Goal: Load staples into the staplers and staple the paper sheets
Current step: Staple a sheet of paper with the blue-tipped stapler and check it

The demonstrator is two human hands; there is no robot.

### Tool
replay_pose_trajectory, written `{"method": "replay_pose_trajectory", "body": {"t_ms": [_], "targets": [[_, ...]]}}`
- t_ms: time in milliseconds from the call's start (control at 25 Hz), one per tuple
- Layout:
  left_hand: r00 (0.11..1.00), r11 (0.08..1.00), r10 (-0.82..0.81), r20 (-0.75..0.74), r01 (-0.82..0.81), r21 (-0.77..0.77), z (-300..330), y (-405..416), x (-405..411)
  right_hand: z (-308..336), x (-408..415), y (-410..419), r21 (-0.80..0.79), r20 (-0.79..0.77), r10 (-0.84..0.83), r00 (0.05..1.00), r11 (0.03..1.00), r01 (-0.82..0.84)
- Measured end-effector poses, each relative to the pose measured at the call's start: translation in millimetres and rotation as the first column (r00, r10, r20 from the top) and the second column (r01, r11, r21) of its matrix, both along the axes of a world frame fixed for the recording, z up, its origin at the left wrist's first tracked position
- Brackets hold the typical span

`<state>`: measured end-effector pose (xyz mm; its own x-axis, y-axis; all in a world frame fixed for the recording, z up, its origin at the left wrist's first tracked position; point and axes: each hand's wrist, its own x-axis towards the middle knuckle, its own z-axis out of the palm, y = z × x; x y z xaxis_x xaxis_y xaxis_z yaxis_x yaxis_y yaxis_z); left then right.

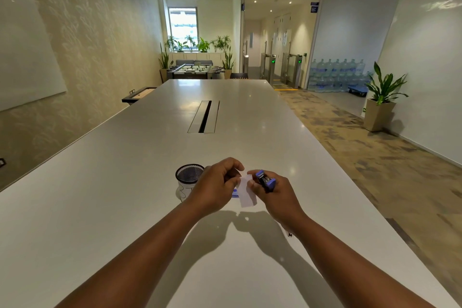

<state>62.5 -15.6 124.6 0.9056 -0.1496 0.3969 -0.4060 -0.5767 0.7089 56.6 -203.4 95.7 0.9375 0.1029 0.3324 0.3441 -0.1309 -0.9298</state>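
Right hand (275,192) clamps purple stapler (267,180), left hand (215,187) pinches paper slip (246,191) between them, mesh cup (188,177) left of hands, white table (125,182), office.

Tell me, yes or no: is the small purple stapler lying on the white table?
No, the small purple stapler is held above the white table in the right hand.

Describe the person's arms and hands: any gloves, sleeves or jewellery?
Both are bare. The left hand and right hand wear no gloves, and no rings or watch show. The forearms are uncovered right down to the picture's bottom edge, so no sleeve is in view.
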Motion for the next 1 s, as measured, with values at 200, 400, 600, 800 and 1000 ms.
{"method": "replay_pose_trajectory", "body": {"t_ms": [200, 400, 600, 800, 1000], "targets": [[0.978, 0.911, -0.129, -0.162, 0.052, -0.409, -3.7, -3.0, -1.5, -0.8, 0.2, 1.1, 0.104, -0.068, -0.006, 0.998, 0.994, 0.013], [0.949, 0.865, -0.163, -0.270, 0.005, -0.502, -11.1, -3.4, 0.9, -1.5, 0.1, 0.6, 0.140, -0.089, -0.013, 0.996, 0.990, 0.025], [0.953, 0.886, -0.117, -0.278, -0.027, -0.463, -10.8, -3.4, 3.6, -1.5, 0.2, 0.8, 0.129, -0.087, -0.010, 0.996, 0.991, 0.021], [0.952, 0.882, -0.133, -0.276, -0.014, -0.472, -9.2, -1.9, 2.4, -1.3, 1.2, 0.9, 0.119, -0.087, -0.026, 0.996, 0.992, 0.036], [0.953, 0.870, -0.131, -0.275, -0.022, -0.492, -10.9, -3.0, 2.9, -0.8, 1.1, 2.5, 0.112, -0.063, -0.032, 0.998, 0.993, 0.038]]}}
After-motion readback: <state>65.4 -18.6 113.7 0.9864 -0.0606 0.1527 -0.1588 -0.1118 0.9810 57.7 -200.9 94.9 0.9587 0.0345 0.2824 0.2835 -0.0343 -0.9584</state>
